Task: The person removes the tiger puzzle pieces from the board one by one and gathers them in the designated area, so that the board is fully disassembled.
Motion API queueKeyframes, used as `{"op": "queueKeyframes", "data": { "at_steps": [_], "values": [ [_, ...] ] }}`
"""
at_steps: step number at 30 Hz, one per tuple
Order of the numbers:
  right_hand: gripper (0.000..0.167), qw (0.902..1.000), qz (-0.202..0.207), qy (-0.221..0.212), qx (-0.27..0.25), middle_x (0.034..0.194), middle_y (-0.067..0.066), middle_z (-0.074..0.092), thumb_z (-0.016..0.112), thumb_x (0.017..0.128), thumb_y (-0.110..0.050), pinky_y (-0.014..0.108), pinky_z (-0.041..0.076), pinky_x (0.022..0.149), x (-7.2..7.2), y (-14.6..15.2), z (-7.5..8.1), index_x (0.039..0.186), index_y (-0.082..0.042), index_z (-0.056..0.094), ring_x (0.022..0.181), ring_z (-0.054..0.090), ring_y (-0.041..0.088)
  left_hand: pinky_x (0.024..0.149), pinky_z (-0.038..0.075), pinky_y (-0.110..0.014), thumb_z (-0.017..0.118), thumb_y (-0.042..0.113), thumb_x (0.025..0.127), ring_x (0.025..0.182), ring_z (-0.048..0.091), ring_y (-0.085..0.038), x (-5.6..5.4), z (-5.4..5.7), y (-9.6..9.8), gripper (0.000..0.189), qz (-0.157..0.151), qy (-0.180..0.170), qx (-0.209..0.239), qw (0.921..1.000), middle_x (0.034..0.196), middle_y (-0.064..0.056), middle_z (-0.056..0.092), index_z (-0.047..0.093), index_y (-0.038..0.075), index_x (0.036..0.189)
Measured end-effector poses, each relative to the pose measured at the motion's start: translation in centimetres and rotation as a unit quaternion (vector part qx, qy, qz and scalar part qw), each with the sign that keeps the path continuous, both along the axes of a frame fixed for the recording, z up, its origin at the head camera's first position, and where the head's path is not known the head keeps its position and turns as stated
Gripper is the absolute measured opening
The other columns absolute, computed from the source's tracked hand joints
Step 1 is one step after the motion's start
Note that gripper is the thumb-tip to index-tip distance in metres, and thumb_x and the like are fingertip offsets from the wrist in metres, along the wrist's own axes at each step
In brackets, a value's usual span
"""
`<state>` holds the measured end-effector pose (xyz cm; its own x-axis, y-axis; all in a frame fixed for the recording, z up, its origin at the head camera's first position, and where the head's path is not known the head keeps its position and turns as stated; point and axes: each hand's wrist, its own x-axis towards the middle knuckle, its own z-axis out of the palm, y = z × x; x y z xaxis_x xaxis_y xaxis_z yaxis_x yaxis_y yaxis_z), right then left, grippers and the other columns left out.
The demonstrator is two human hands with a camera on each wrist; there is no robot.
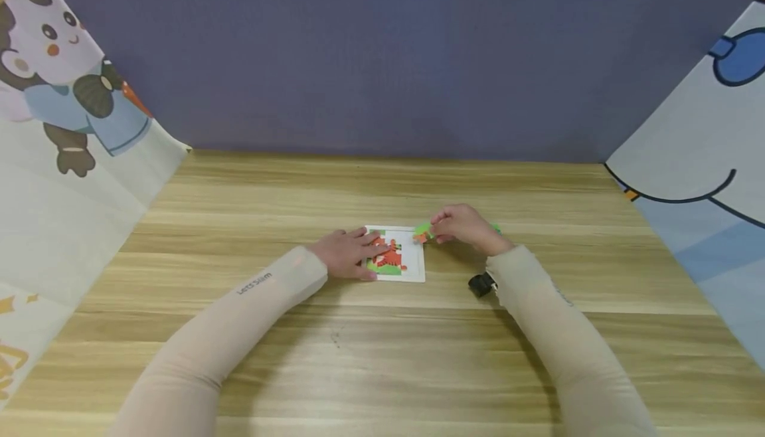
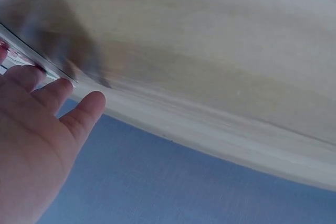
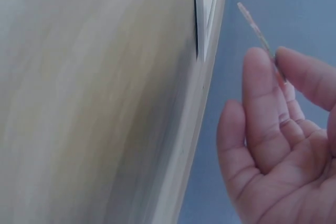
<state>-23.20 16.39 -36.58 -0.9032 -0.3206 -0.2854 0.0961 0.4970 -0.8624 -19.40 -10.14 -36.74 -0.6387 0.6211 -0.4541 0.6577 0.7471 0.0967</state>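
Note:
A small white-framed jigsaw puzzle (image 1: 414, 265) lies flat on the table, with an orange and green picture filling its left and middle. Its right part shows bare white. My left hand (image 1: 346, 254) rests on its left side, fingers straight and spread over the picture. In the left wrist view the fingers (image 2: 86, 109) reach along the frame's edge. My right hand (image 1: 463, 226) pinches a green and orange puzzle piece (image 1: 422, 232) between thumb and fingertips, above the puzzle's upper right corner. Seen edge-on in the right wrist view, the thin piece (image 3: 253, 23) sticks out past the fingertips.
A bit of green (image 1: 496, 228) shows behind my right hand, mostly hidden. By the right wrist is a small black object (image 1: 480, 285). The wooden table (image 1: 382, 357) meets a dark blue panel (image 1: 382, 58) at the back, with cartoon-printed panels at both sides.

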Motion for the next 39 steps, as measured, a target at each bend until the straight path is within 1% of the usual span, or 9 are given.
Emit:
{"op": "queueKeyframes", "data": {
  "at_steps": [3,10,16,20,22,24,29,32,39],
  "values": [
    [0.024,0.9999,-0.006,0.003,0.01,0.1,0.016,0.066,0.062,0.089,-0.007,0.03,0.055,0.077,0.0,0.8,0.1,0.107,0.01,0.06,0.073,0.066,0.013,0.113,0.019,-0.053,0.042,0.059,0.095,0.146,0.009,-0.029,0.0,0.0,-0.1,0.072,0.003,-0.003,0.005,1.0,0.16,-0.005,0.01,0.019,0.026,0.155],
    [0.031,0.9996,-0.008,-0.006,0.028,0.111,0.017,0.062,0.06,0.094,-0.013,0.04,0.05,0.091,0.1,3.0,0.5,0.116,0.008,0.057,0.084,0.068,0.018,0.114,0.016,-0.052,0.043,0.059,0.095,0.146,0.008,-0.028,-0.1,0.0,-0.2,0.072,0.008,-0.007,0.012,0.9999,0.16,-0.004,0.01,0.018,0.026,0.155],
    [0.033,0.9992,-0.014,-0.006,0.037,0.115,0.019,0.062,0.055,0.096,-0.013,0.038,0.05,0.09,0.2,4.8,0.8,0.121,0.009,0.055,0.086,0.068,0.017,0.113,0.016,-0.054,0.043,0.057,0.096,0.146,0.008,-0.03,0.0,-0.1,-0.4,0.071,0.001,-0.005,0.023,0.9997,0.16,-0.006,0.01,0.019,0.024,0.155],
    [0.035,0.9987,-0.02,-0.002,0.048,0.113,0.017,0.062,0.055,0.097,-0.017,0.045,0.045,0.097,0.4,6.0,1.0,0.121,0.007,0.055,0.087,0.068,0.017,0.113,0.016,-0.054,0.042,0.057,0.097,0.146,0.007,-0.031,0.0,-0.2,-0.5,0.071,-0.002,-0.006,0.026,0.9996,0.16,-0.007,0.009,0.018,0.023,0.155],
    [0.036,0.9983,-0.022,0.0,0.053,0.112,0.016,0.063,0.056,0.097,-0.02,0.05,0.041,0.1,0.5,6.5,1.2,0.121,0.006,0.055,0.088,0.068,0.019,0.113,0.015,-0.054,0.042,0.056,0.097,0.146,0.007,-0.03,0.1,-0.1,-0.5,0.071,-0.003,-0.009,0.027,0.9996,0.16,-0.007,0.009,0.018,0.023,0.155],
    [0.037,0.9982,-0.025,0.003,0.054,0.111,0.016,0.063,0.057,0.096,-0.021,0.051,0.04,0.1,0.7,6.9,1.2,0.12,0.006,0.055,0.09,0.067,0.021,0.114,0.014,-0.054,0.041,0.057,0.097,0.146,0.006,-0.03,0.1,0.0,-0.4,0.071,-0.004,-0.013,0.028,0.9995,0.16,-0.007,0.008,0.018,0.023,0.155],
    [0.037,0.9982,-0.038,0.01,0.047,0.104,0.012,0.065,0.058,0.095,-0.02,0.047,0.045,0.097,0.9,7.7,1.1,0.119,0.008,0.054,0.085,0.067,0.016,0.114,0.013,-0.053,0.039,0.06,0.096,0.146,0.006,-0.029,0.2,0.4,-0.4,0.073,-0.002,-0.017,0.026,0.9995,0.16,-0.007,0.009,0.018,0.023,0.155],
    [0.035,0.9981,-0.045,0.011,0.042,0.1,0.009,0.065,0.057,0.095,-0.017,0.041,0.049,0.092,0.9,8.2,1.0,0.118,0.009,0.053,0.081,0.066,0.011,0.114,0.013,-0.053,0.041,0.058,0.096,0.146,0.006,-0.028,0.4,0.5,-0.2,0.072,0.001,-0.016,0.022,0.9996,0.161,-0.005,0.009,0.019,0.024,0.155],
    [0.034,0.998,-0.059,0.009,0.023,0.096,0.005,0.063,0.058,0.095,-0.014,0.026,0.053,0.081,1.0,9.0,0.9,0.117,0.011,0.052,0.08,0.066,0.009,0.114,0.014,-0.053,0.042,0.056,0.097,0.146,0.005,-0.028,0.2,0.2,-0.2,0.07,0.008,-0.012,0.012,0.9998,0.161,-0.004,0.007,0.017,0.025,0.155]
  ]
}}
